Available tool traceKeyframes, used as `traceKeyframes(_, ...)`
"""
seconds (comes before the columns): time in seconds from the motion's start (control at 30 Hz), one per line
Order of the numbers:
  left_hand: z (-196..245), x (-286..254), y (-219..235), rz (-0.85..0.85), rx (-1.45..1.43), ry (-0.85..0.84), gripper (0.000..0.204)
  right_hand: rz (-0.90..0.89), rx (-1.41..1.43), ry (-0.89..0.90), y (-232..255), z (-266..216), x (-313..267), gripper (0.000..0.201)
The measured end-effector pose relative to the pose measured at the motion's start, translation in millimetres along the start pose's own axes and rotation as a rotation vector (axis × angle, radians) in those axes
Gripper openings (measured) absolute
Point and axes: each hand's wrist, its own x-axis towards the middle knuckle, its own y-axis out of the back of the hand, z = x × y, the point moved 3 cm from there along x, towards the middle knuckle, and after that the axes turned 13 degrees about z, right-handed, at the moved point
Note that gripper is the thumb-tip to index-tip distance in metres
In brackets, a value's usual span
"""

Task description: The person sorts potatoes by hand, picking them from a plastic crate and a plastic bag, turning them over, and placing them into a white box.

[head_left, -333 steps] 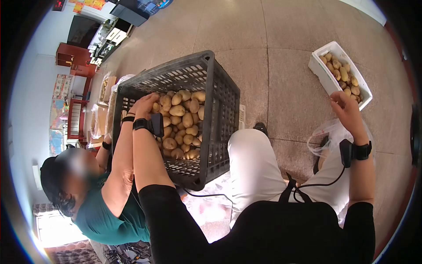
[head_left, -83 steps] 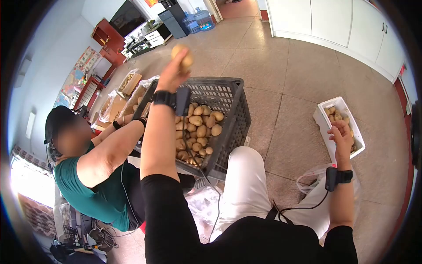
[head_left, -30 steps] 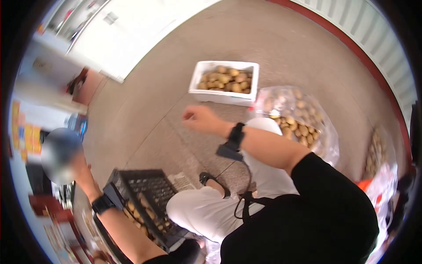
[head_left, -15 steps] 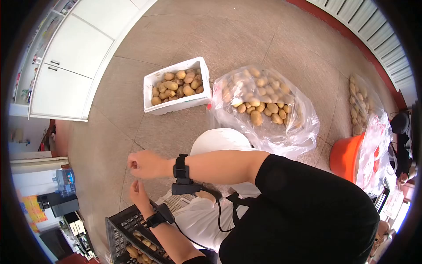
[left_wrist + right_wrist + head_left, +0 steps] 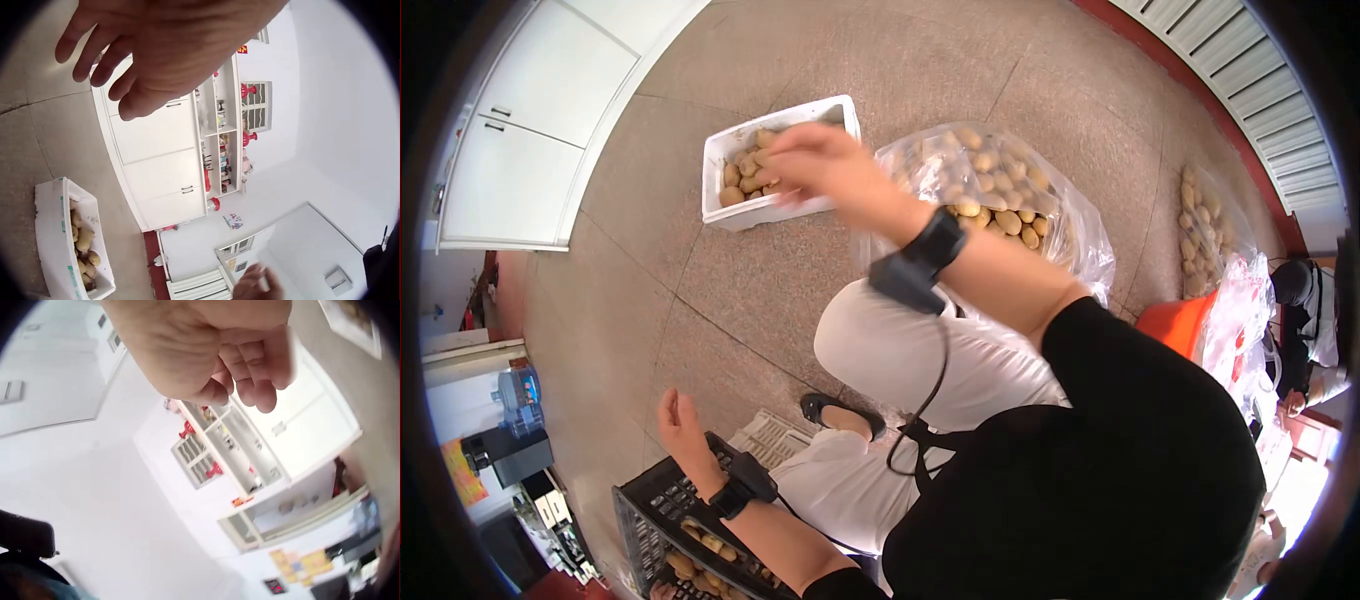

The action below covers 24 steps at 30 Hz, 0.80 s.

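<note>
My right hand is raised in front of the white foam box in the head view, overlapping the box's near right side. Its fingers bend loosely around nothing, as the right wrist view of the palm also shows. Several potatoes lie in that box. Lower left, my left hand hovers by the far end of the black plastic crate, fingers relaxed and empty. More potatoes lie inside the crate. In the left wrist view, the left fingers spread apart.
A clear plastic bag of potatoes rests on the floor right of the foam box. Farther right are another bag of potatoes and an orange bucket. White cabinets line the left. Cables hang from both wrist cameras.
The head view has swung right, from the crate to the foam box and bag. A potato held by my left hand earlier is gone from it. My right hand has moved away from the left.
</note>
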Motion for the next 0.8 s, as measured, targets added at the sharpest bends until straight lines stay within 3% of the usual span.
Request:
traceKeyframes(0.07, 11.2, -5.5, 2.4, 0.062, -0.063, 0.005, 0.033, 0.167, -0.162, -0.135, 73.8, 31.8, 10.9, 0.017)
traceKeyframes(0.13, 6.9, -4.9, 5.0, 0.032, -0.051, 0.006, 0.035, 0.216, -0.317, -0.236, 144.9, 56.8, -5.8, 0.016)
traceKeyframes(0.17, 6.1, -4.6, 5.6, 0.003, -0.035, -0.006, 0.038, 0.363, -0.524, -0.302, 189.4, 84.2, -10.1, 0.015)
traceKeyframes(0.2, 9.8, -6.4, 5.4, 0.005, -0.031, 0.004, 0.038, 0.38, -0.459, -0.445, 240.6, 125.5, -13.6, 0.013)
traceKeyframes(0.23, 16.6, -9.0, 3.4, 0.001, -0.017, 0.008, 0.037, 0.494, -0.471, -0.422, 257.0, 131.8, -32.5, 0.012)
traceKeyframes(0.3, 19.5, -8.6, -2.4, -0.011, 0.003, 0.015, 0.037, 0.509, -0.895, -0.527, 297.4, 154.4, -57.5, 0.015)
traceKeyframes(0.37, 18.0, -6.3, -8.1, -0.034, -0.015, 0.022, 0.037, 0.525, -1.0, -0.555, 345.3, 196.5, -79.3, 0.019)
traceKeyframes(0.53, 21.6, 1.9, -23.1, -0.04, 0.105, 0.018, 0.035, 0.499, -1.265, -0.736, 344.3, 221.1, -87.2, 0.031)
traceKeyframes(0.57, 20.3, 4.2, -26.4, -0.055, 0.106, 0.017, 0.034, 0.515, -1.291, -0.642, 345.7, 231.9, -84.7, 0.035)
traceKeyframes(0.67, 16.5, 9.0, -37.2, -0.077, 0.088, 0.023, 0.033, 0.523, -1.28, -0.647, 342.5, 249.9, -74.0, 0.055)
traceKeyframes(0.73, 16.3, 11.3, -42.7, -0.088, 0.127, 0.014, 0.032, 0.632, -1.484, -0.531, 341.8, 261.2, -67.8, 0.064)
traceKeyframes(0.8, 15.3, 13.2, -46.5, -0.101, 0.17, 0.005, 0.032, 0.666, -1.467, -0.538, 341.3, 271.4, -64.6, 0.07)
